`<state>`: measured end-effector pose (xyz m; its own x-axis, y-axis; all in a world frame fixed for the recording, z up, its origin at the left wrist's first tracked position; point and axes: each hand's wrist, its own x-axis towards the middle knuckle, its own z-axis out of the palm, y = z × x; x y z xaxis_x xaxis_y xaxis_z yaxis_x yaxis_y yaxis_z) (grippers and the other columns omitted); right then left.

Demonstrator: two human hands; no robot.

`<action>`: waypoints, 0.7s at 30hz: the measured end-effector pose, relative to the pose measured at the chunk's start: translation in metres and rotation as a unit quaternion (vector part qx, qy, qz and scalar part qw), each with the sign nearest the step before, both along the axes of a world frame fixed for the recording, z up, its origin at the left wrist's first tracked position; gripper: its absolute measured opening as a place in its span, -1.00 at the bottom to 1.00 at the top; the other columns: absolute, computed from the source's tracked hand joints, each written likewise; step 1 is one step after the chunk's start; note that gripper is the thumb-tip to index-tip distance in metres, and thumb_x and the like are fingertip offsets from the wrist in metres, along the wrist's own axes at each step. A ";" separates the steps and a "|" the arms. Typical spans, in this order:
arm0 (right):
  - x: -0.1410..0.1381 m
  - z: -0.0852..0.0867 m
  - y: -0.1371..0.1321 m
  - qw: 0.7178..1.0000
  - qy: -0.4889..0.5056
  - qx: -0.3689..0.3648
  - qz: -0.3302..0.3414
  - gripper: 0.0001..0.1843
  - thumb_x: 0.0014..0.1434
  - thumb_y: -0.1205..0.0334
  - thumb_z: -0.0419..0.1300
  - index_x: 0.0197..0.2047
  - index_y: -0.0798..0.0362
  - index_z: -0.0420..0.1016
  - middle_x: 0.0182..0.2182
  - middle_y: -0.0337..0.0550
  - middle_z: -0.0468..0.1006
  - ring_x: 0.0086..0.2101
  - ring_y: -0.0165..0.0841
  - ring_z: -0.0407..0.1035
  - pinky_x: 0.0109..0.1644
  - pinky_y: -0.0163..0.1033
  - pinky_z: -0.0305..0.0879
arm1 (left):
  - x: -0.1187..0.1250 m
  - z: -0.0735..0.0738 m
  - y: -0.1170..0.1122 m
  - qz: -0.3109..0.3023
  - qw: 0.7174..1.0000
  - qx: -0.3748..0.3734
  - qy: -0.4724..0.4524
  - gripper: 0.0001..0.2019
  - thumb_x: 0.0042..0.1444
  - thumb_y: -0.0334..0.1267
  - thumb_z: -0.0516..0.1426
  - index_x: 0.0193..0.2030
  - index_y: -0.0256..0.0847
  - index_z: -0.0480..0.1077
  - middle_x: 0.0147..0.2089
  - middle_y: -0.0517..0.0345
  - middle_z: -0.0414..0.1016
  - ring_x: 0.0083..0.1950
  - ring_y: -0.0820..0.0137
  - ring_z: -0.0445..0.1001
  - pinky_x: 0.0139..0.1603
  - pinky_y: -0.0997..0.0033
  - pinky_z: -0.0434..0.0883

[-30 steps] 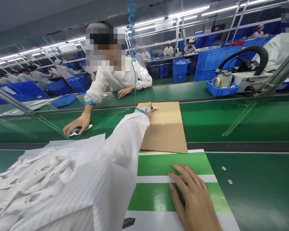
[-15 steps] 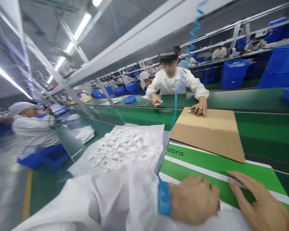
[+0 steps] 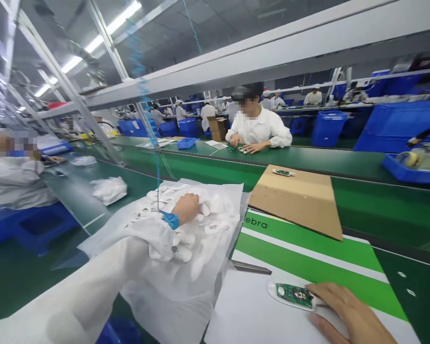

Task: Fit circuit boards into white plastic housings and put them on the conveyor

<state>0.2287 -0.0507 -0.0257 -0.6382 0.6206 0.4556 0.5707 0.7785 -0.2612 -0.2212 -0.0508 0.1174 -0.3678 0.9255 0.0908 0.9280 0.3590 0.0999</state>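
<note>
1. Left hand (image 3: 187, 208) has moved off the printed box and now sits over the white pieces (image 3: 209, 224). It looks curled, fingers turned down and hidden by the back of the hand, so can't tell if it's grasping anything.
2. Blue wrist strap (image 3: 170, 220) on that wrist, white sleeve (image 3: 93, 277) running in from bottom left, blurred near the camera.
3. Right hand (image 3: 347, 310), cut off by the bottom edge, lies on a white sheet (image 3: 247, 306). Fingers (image 3: 326, 292) extended, tips touching the right end of the board.
4. Green board (image 3: 294, 295) sits in a white holder (image 3: 274, 289), lying on that sheet, right end partly covered by the fingers. Can't tell if it's gripped or only touched.
5. Sheet lies on the printed box (image 3: 308, 253), lettering cut off, "ebra" readable.
6. Pieces lie heaped on a tissue sheet (image 3: 157, 296), partly hidden by the arm.
7. Cardboard (image 3: 295, 203) lies tilted past the box, small board (image 3: 284, 172) on its far edge.
8. Across the belt (image 3: 308, 165), a co-worker (image 3: 258, 124) works with both hands near small white parts (image 3: 242, 150), details too small to make out.
9. Blue bin (image 3: 412, 167) at right, cut off. Blurred coiled cord (image 3: 139, 62) in front of the view.
</note>
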 end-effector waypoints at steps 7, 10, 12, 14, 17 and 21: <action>-0.014 0.033 -0.029 0.987 -0.044 -0.130 -0.080 -0.65 0.27 -0.05 0.11 0.02 -0.18 0.58 -0.04 -0.14 0.62 -0.09 -0.14 0.54 -0.08 -0.08 0.51 | 0.053 0.011 -0.009 -0.138 0.984 -0.041 -0.102 -0.71 0.30 -0.11 -0.07 -0.30 -0.22 0.34 -0.33 0.01 0.42 -0.25 0.20 0.42 -0.25 0.31 0.26; -0.014 0.049 -0.012 0.980 -0.068 -0.165 -0.089 -0.64 0.32 -0.06 0.04 0.05 -0.20 0.54 0.02 -0.16 0.58 -0.02 -0.17 0.49 0.01 -0.05 0.45 | 0.105 0.004 -0.020 -0.259 0.931 -0.136 -0.220 -0.72 0.24 -0.04 0.01 -0.30 -0.17 0.38 -0.34 0.17 0.45 -0.34 0.34 0.41 -0.40 0.42 0.20; -0.016 0.053 0.018 0.980 -0.069 -0.150 -0.113 -0.62 0.35 -0.02 0.00 0.07 -0.15 0.51 0.08 -0.12 0.53 0.03 -0.16 0.43 0.05 -0.01 0.38 | 0.133 -0.011 -0.029 -0.290 0.892 -0.197 -0.284 -0.76 0.21 -0.09 0.03 -0.34 -0.19 0.37 -0.36 0.19 0.43 -0.36 0.36 0.39 -0.43 0.43 0.16; -0.018 0.053 0.058 0.973 -0.070 -0.114 -0.186 -0.59 0.32 -0.01 0.02 0.13 -0.09 0.46 0.20 -0.06 0.41 0.15 -0.09 0.32 0.10 0.05 0.31 | 0.150 -0.028 -0.035 -0.293 0.884 -0.208 -0.299 -0.78 0.20 -0.14 0.02 -0.39 -0.20 0.32 -0.40 0.17 0.40 -0.39 0.37 0.35 -0.42 0.40 0.13; -0.018 0.050 0.119 0.936 -0.075 -0.145 -0.311 -0.32 0.23 -0.07 0.13 0.35 0.01 0.20 0.33 0.11 0.21 0.30 0.09 0.05 0.19 0.25 0.14 | 0.156 -0.048 -0.037 -0.278 0.898 -0.181 -0.288 -0.76 0.24 -0.13 -0.01 -0.36 -0.19 0.33 -0.38 0.14 0.41 -0.36 0.32 0.37 -0.37 0.36 0.16; -0.011 0.048 0.163 0.935 -0.072 -0.198 -0.285 -0.09 -0.02 -0.18 0.33 0.35 -0.12 0.20 0.17 0.00 0.45 0.18 0.05 0.26 0.07 0.17 0.28 | 0.148 -0.056 -0.039 -0.259 0.911 -0.159 -0.278 -0.76 0.25 -0.11 0.00 -0.23 -0.14 0.44 -0.27 0.08 0.49 -0.21 0.23 0.46 -0.22 0.34 0.30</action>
<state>0.2179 0.1122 0.0223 -0.1890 0.9806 0.0522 0.9149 0.1952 -0.3533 -0.0733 -0.0900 0.0617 0.2185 0.9351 -0.2789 0.8185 -0.0199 0.5742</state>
